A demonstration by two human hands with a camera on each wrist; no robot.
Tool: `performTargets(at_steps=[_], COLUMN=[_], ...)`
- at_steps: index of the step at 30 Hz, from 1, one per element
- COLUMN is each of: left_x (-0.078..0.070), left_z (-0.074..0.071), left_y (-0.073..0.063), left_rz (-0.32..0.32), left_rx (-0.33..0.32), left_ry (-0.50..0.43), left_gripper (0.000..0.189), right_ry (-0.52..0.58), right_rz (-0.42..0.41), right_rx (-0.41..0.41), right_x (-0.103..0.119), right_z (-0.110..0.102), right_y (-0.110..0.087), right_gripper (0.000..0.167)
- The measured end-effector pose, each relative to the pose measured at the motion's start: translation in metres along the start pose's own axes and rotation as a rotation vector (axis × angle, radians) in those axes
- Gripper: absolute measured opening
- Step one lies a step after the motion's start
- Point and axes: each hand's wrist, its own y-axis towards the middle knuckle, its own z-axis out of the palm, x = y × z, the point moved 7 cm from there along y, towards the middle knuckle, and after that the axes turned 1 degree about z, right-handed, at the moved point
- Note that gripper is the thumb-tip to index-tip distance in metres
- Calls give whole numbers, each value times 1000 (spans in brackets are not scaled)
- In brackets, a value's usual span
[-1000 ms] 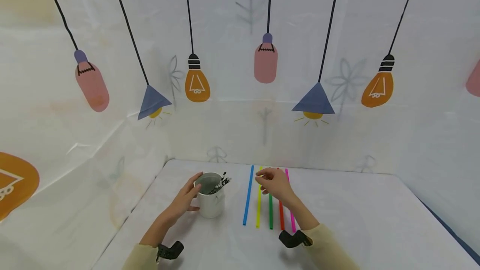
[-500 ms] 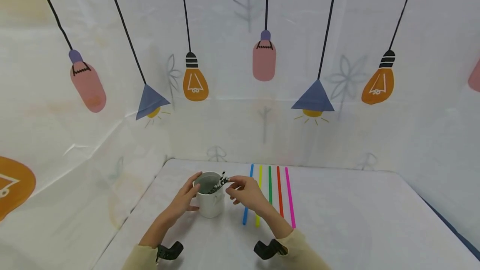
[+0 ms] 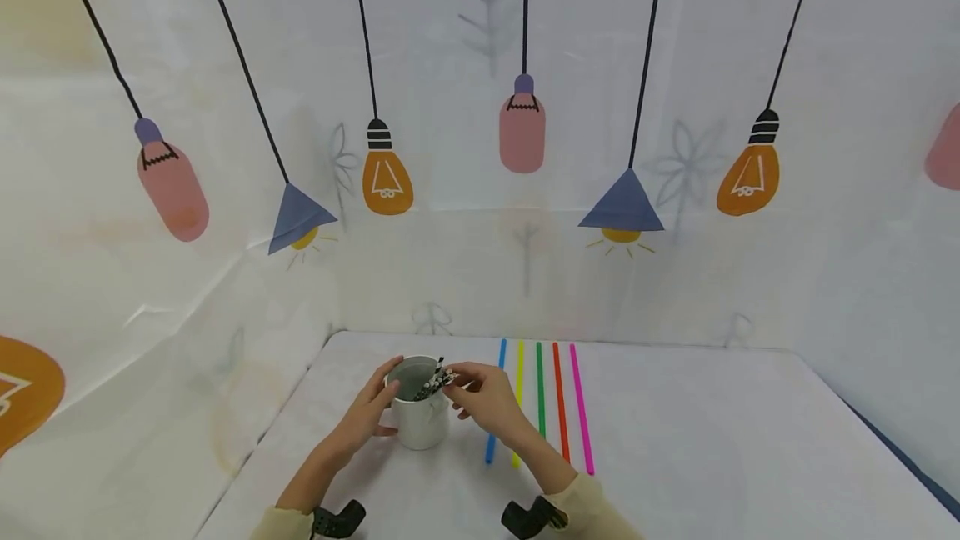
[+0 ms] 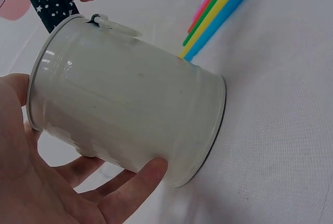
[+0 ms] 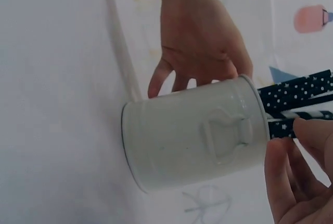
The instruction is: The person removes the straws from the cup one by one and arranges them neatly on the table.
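Note:
A small white metal pail [image 3: 422, 427] stands on the table, with several black-and-white patterned straws [image 3: 431, 383] leaning out over its right side. My left hand [image 3: 360, 417] holds the pail from the left, thumb near the rim and fingers round the far side. At the rim, my right hand [image 3: 487, 400] pinches one patterned straw between thumb and forefinger. The right wrist view has dotted straws [image 5: 294, 91] beside the pinched star-print straw [image 5: 281, 128]. Inside the pail, the straws' lower ends are hidden in both wrist views.
To the right of the pail lie coloured straws in a row: blue [image 3: 502, 354], yellow [image 3: 520, 373], green [image 3: 540, 390], red [image 3: 559, 398] and pink [image 3: 581, 407]. My right forearm crosses over some of them. A lamp-printed white sheet [image 3: 465, 265] hangs behind the white table [image 3: 712, 432].
My right hand has moved left from above the coloured straws to the pail's rim and now pinches a patterned straw there. The left hand has kept its hold on the pail.

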Motion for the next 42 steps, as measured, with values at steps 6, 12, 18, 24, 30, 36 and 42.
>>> performTargets(at_steps=[6, 12, 18, 24, 30, 36, 42], left_x=[1, -3, 0, 2, 1, 1, 3], left_z=[-2, 2, 5, 3, -2, -1, 0], left_y=[-1, -2, -4, -3, -1, 1, 3], left_rz=[8, 15, 1, 15, 19, 13, 0], left_rx=[-8, 3, 6, 2, -13, 1, 0], left_ry=[-6, -13, -20, -9, 5, 12, 9], left_gripper=[52, 53, 53, 52, 51, 51, 51], right_ry=[-31, -66, -20, 151, 332, 308, 182], right_rz=[-19, -59, -93, -69, -202, -316, -269], right_rx=[-12, -44, -78, -136, -280, -373, -422], right_x=[-21, -37, -31, -18, 20, 48, 37], right_z=[10, 12, 5, -21, -70, -124, -166], right_y=[8, 10, 5, 7, 12, 11, 16], right_gripper=[17, 13, 16, 15, 17, 30, 36])
